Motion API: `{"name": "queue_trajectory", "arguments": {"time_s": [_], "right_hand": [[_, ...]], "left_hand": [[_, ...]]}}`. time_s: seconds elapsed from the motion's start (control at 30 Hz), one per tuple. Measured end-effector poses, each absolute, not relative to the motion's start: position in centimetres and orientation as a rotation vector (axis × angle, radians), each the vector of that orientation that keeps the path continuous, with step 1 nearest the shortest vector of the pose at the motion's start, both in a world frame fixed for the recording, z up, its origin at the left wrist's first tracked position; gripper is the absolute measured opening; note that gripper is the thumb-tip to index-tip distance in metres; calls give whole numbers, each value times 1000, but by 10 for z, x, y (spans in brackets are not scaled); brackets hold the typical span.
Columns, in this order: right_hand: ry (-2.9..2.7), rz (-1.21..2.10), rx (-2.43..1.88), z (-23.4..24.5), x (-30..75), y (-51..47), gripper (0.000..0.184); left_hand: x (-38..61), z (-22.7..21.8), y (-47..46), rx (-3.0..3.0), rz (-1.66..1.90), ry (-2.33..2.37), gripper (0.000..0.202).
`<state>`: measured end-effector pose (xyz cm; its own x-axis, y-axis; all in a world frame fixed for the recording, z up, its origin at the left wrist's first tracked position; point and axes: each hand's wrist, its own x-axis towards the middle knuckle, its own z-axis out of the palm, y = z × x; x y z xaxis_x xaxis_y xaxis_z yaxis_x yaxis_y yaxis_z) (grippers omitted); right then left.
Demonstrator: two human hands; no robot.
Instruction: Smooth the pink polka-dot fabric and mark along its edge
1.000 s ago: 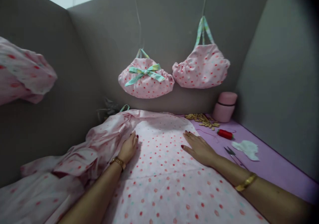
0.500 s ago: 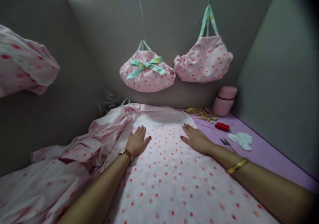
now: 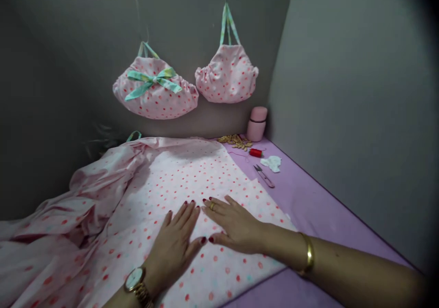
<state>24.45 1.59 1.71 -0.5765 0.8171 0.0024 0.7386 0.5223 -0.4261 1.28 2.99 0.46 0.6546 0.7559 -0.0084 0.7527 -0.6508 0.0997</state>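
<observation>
A pink fabric with red and pale dots (image 3: 178, 175) is spread over the purple table (image 3: 308, 203), bunched into folds at the left. My left hand (image 3: 176, 244), with a watch on its wrist, lies flat on the cloth with fingers stretched out. My right hand (image 3: 233, 223), with a ring and a gold bangle, lies flat beside it, fingers spread toward the left. The two hands almost touch at the fingertips. Neither holds anything.
Two pink dotted pouches hang on the grey back wall, one with a green bow (image 3: 154, 88) and one plain (image 3: 228, 75). Near the far corner are a pink jar (image 3: 257, 123), wooden beads (image 3: 235, 140), red thread spool (image 3: 255, 152), thread snips (image 3: 264, 176) and a white scrap (image 3: 272, 162).
Both hands slid back toward me over the cloth and came together. The view swung right, so the pouches and corner items now sit further left.
</observation>
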Motion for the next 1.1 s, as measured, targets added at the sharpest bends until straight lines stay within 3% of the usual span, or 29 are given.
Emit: {"name": "queue_trajectory", "arguments": {"time_s": [0.23, 0.37, 0.47, 0.63, 0.8, 1.1], "right_hand": [[-2370, 396, -1677, 7, 291, 7, 69], [-2150, 100, -1694, 7, 323, 20, 50], [-1788, -103, -1997, 11, 361, 44, 45], [-1542, -89, -2309, 18, 419, 81, 27], [-1358, -148, -2385, 25, 440, 106, 29], [-1452, -150, -2415, 26, 432, 130, 31]], "left_hand": [[-37, -12, 31, 2790, 108, 1461, 64], [-53, -14, 20, 2753, 54, 1532, 60], [-55, -17, 11, 2751, 77, 1557, 58], [-63, -33, 14, 2753, 113, 1550, 57], [-68, -49, 27, 2799, 257, 1508, 52], [51, 13, 53, 2801, 344, 1021, 55]]}}
